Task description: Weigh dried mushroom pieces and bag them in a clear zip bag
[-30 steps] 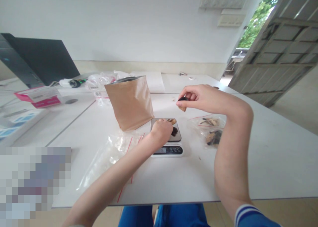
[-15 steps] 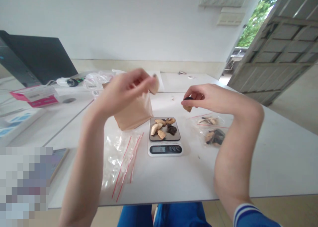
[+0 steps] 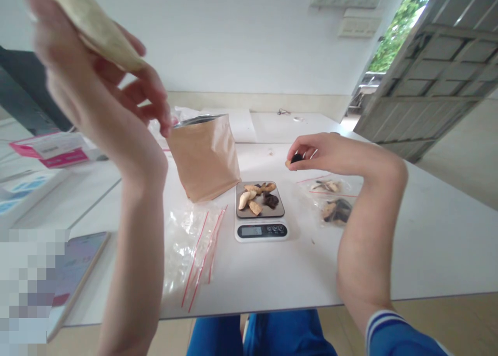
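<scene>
Left hand: I see my left hand (image 3: 75,73) raised at the upper left, close to the camera, thumb and fingers wrapped around a pale mushroom slice (image 3: 97,28), the lower fingers loosely curled; blur hides the exact contact
Right hand: my right hand (image 3: 322,149) pinches a dark-capped piece (image 3: 296,158) between thumb and fingertips, above the table and to the right of the pan
Scale: the digital kitchen scale (image 3: 261,232) stands between my forearms, bearing several dried mushroom pieces (image 3: 254,207), as they look to me, pale and dark; I cannot read the digits
Pouch: the kraft-paper pouch (image 3: 206,159) stands upright, mouth open, just behind and left of the scale
Zip bags: flat clear zip bags (image 3: 179,252) lie left of the scale; filled zip bags (image 3: 337,210) lie beside my right forearm
Step in hand: I judge it to be weighing by hand-picked pieces, one held off the pan on each side
Next move: I would say it calls for a light grip, as dry pieces may crumble, and a path clear of the pouch
</scene>
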### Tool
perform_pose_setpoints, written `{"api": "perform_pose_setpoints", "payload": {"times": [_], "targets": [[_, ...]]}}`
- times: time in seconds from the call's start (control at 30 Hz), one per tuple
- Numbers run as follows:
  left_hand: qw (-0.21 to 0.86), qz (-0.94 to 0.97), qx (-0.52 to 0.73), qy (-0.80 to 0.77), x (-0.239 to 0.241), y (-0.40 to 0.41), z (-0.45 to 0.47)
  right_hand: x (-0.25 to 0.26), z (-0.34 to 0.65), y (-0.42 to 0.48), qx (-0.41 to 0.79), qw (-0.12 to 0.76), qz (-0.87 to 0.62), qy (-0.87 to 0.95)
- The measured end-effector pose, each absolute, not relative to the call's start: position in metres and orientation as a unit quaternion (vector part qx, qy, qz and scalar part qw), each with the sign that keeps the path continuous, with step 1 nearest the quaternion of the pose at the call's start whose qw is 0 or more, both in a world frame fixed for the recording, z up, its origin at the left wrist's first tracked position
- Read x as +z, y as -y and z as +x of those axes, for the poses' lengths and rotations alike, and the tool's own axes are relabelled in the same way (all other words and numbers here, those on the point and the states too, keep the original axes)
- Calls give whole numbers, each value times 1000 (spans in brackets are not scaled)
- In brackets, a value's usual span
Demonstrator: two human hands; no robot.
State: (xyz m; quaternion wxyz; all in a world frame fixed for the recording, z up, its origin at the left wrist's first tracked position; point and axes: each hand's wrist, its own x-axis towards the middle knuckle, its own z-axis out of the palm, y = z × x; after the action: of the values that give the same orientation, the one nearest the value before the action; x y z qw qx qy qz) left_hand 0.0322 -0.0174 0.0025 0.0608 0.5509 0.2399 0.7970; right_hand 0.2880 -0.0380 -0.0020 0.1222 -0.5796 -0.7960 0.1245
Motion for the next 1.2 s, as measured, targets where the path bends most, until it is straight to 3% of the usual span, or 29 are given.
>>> {"api": "perform_pose_setpoints", "payload": {"times": [0.1, 0.27, 0.33, 0.53, 0.8, 1.0, 1.2], "targets": [[115, 639, 716, -257, 1, 32, 55, -2, 291, 39, 127, 116, -591, 788], [155, 912, 186, -331, -22, 45, 87, -3, 304, 42, 154, 121, -595, 780], [172, 932, 59, -314, -36, 46, 106, -3, 310, 44, 166, 133, -602, 770], [132, 932, 135, -308, -58, 41, 136, -3, 326, 49, 188, 159, -604, 758], [77, 911, 182, -363, -24, 53, 94, -2, 331, 50, 175, 146, -619, 751], [65, 864, 254, -430, -15, 94, 61, -13, 335, 17, 197, 35, -610, 767], [130, 786, 142, -588, -84, 107, 10, -60, 326, -36, 276, -112, -698, 651]]}}
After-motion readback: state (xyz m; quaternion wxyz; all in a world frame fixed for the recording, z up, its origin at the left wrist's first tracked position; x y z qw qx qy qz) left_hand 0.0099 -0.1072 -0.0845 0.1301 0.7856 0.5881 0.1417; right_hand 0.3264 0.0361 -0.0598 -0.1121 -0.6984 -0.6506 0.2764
